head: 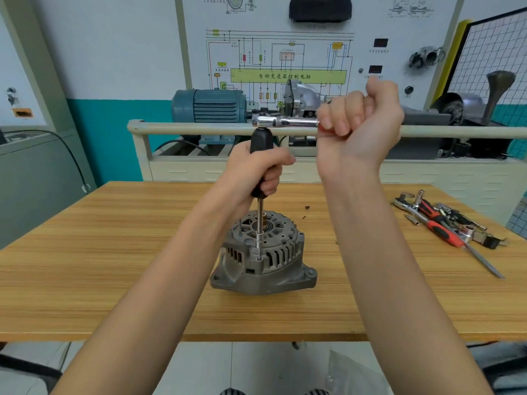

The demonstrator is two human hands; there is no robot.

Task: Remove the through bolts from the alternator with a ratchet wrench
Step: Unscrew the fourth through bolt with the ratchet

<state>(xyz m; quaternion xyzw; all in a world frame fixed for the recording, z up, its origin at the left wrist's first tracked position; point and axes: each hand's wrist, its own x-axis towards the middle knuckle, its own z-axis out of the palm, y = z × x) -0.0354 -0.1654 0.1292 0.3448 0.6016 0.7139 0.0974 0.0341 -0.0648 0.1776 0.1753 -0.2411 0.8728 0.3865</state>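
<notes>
While the alternator [263, 256] sits upright near the middle of the wooden worktop [114, 252], a long extension [259, 223] stands vertically on it, its socket seated on a bolt [258, 259] at the front rim of the housing. The left hand [258, 172] is wrapped around the extension's black grip. The right hand [360, 116] is closed in a fist around the handle of the ratchet [282, 121], which lies level on top of the grip (its chrome head directly above the extension). Spare tools [445, 223], among them red-handled ones, lie in a loose pile at the worktop's right edge, well apart from the alternator
</notes>
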